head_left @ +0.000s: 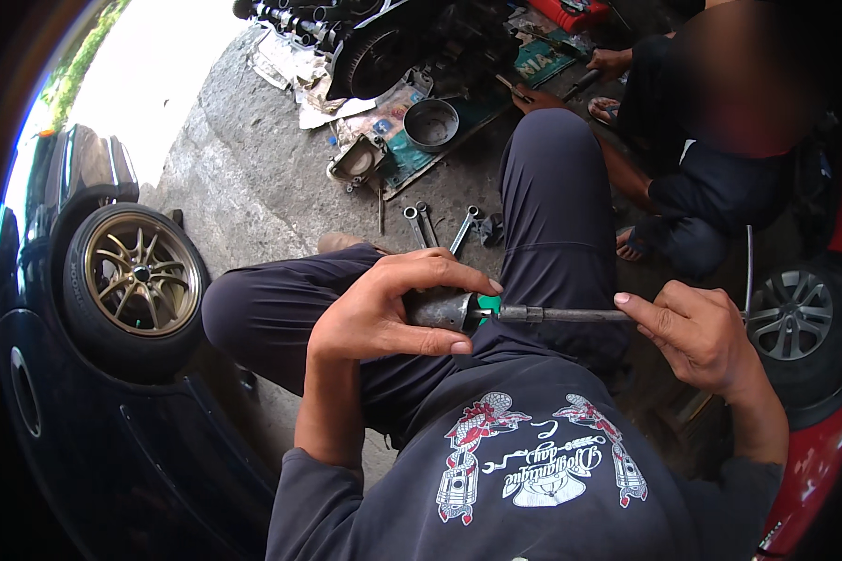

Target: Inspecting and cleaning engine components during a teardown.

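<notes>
In front of my shirt, my left hand (384,304) is closed around a dark, worn cylinder (440,311), thumb below and fingers above. A small bright green piece (487,309) shows at the cylinder's right end, by my fingertips. A dark grey rod with a collar (561,315) lies level from there to the right. My right hand (688,332) grips the rod's far end, forefinger stretched along it and other fingers curled. Whether rod and cylinder are joined cannot be told. A thin metal bar (749,266) stands up beside my right knuckles; its lower end is hidden.
Several wrenches (468,229) lie on the concrete beyond my knees. Further off are a round metal bowl (430,124), a metal housing (356,162) and engine parts (379,56). A dark car's wheel (136,271) is left. At right sits another person (720,187), near a red car (819,467).
</notes>
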A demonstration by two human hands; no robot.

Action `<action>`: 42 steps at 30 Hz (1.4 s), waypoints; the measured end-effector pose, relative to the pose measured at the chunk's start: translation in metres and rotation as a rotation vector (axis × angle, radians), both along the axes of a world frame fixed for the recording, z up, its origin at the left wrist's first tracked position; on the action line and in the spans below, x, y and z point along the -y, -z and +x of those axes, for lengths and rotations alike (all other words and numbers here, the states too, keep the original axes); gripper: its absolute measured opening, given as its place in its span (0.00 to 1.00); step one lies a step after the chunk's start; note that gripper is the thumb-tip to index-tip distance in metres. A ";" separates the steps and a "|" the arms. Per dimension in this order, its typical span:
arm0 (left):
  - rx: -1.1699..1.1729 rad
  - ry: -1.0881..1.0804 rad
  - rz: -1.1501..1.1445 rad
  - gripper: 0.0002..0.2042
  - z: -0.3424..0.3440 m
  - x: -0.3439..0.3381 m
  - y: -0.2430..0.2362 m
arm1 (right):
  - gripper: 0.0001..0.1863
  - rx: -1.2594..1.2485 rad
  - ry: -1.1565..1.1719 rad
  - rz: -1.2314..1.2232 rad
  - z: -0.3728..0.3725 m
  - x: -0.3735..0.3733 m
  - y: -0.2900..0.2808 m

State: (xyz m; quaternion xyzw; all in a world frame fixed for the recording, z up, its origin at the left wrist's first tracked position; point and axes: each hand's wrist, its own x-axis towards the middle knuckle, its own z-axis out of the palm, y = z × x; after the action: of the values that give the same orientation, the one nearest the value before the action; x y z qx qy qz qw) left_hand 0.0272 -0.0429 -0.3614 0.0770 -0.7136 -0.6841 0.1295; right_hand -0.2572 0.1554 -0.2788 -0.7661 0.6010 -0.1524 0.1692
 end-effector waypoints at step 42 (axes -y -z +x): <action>0.437 0.042 -0.217 0.23 0.008 -0.037 0.036 | 0.20 0.006 -0.217 0.205 0.003 0.008 0.081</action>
State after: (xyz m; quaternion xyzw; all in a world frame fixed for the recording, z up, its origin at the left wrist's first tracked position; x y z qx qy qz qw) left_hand 0.0355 -0.0059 -0.3977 0.1938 -0.7954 -0.5732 -0.0348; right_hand -0.2539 0.1473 -0.3599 -0.8050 0.5264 -0.0732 0.2637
